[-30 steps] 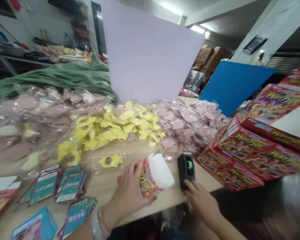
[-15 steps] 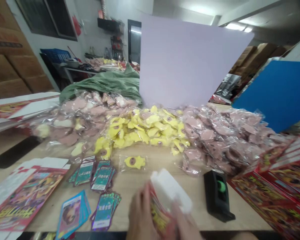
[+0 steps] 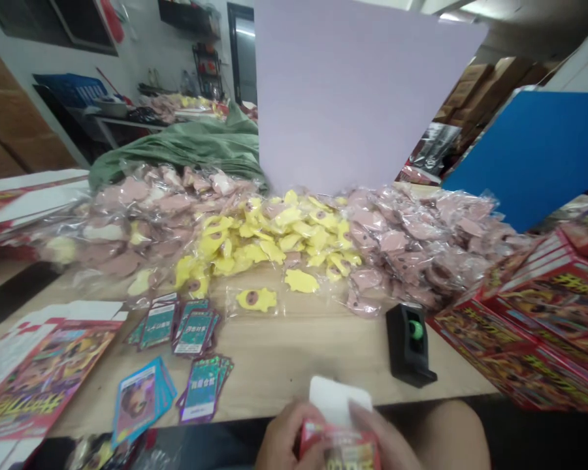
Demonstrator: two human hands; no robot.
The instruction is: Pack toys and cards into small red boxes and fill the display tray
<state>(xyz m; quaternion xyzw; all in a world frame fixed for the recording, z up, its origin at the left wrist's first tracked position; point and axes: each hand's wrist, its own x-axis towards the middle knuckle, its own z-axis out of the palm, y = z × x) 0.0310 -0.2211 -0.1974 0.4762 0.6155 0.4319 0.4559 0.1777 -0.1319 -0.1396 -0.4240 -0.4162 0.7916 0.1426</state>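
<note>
Low at the front edge of the table, my left hand (image 3: 289, 434) grips the left side of a small red printed box (image 3: 345, 447). My right hand (image 3: 389, 437) is closed around its right side, with the fingers near the raised white flap (image 3: 340, 399). The lower part of the box is cut off by the picture's edge. Left of the hands lie stacks of teal cards (image 3: 199, 388) and blue-edged cards (image 3: 140, 401). A bagged yellow figure (image 3: 256, 299) lies alone on the wood beyond them.
A black tape dispenser (image 3: 408, 346) stands right of my hands, beside stacked red boxes (image 3: 534, 320). Flattened red cartons (image 3: 44, 372) lie at left. Heaps of bagged yellow figures (image 3: 255, 235) and pink pieces (image 3: 421, 241) line the back, before a pale upright board (image 3: 362, 98).
Both hands have drawn the box down and toward me, past the table's front edge. The camera view has shifted. Another yellow packet now shows at the front of the yellow heap.
</note>
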